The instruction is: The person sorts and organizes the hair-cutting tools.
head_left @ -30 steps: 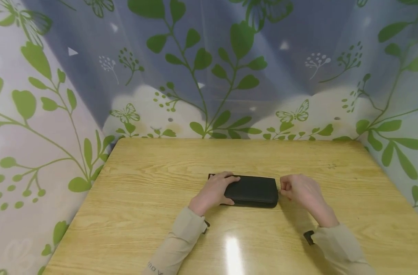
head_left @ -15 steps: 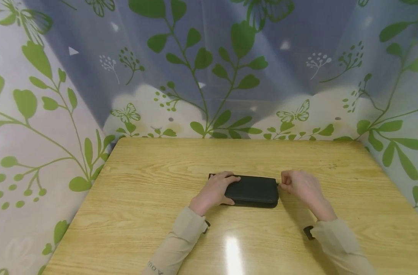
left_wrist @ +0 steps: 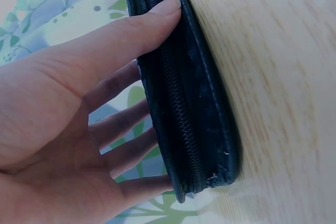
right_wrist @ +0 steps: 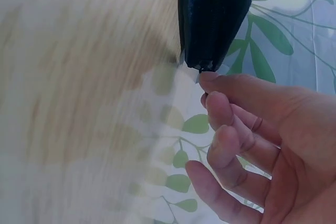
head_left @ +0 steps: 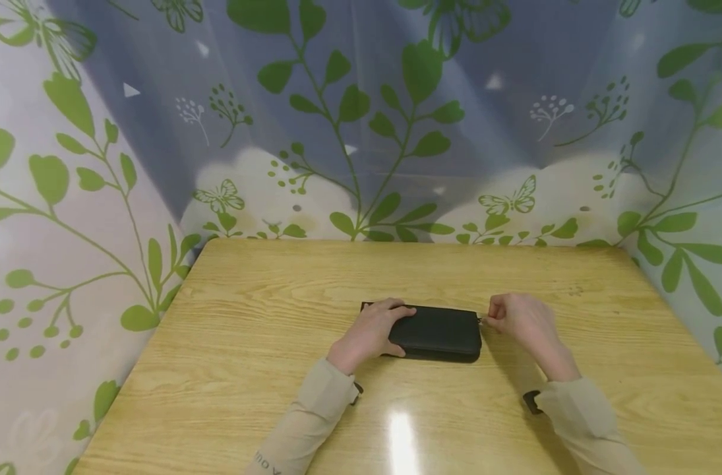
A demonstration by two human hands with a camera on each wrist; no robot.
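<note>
A black zip-around wallet (head_left: 434, 335) lies flat on the wooden table. My left hand (head_left: 369, 332) holds its left end, the fingers spread over the top and the thumb on the near zipped side. The left wrist view shows that thumb across the dark zipper (left_wrist: 181, 111), whose teeth look meshed along this side. At the wallet's far right corner, my right hand (head_left: 522, 328) pinches the small zipper pull (head_left: 482, 320) between thumb and index finger. Its other fingers are loosely bent in the right wrist view, and the fingertips mostly hide the pull.
The wood-grain table (head_left: 277, 284) stretches out around the wallet. A curtain (head_left: 349, 132) printed with leaves and butterflies hangs along its back and both sides. Each wrist carries a dark strap below a beige sleeve (head_left: 304, 415).
My right hand has shifted slightly away from me along the wallet's right end, and the zipper pull now shows near the far corner. My left hand and the wallet stay in place.
</note>
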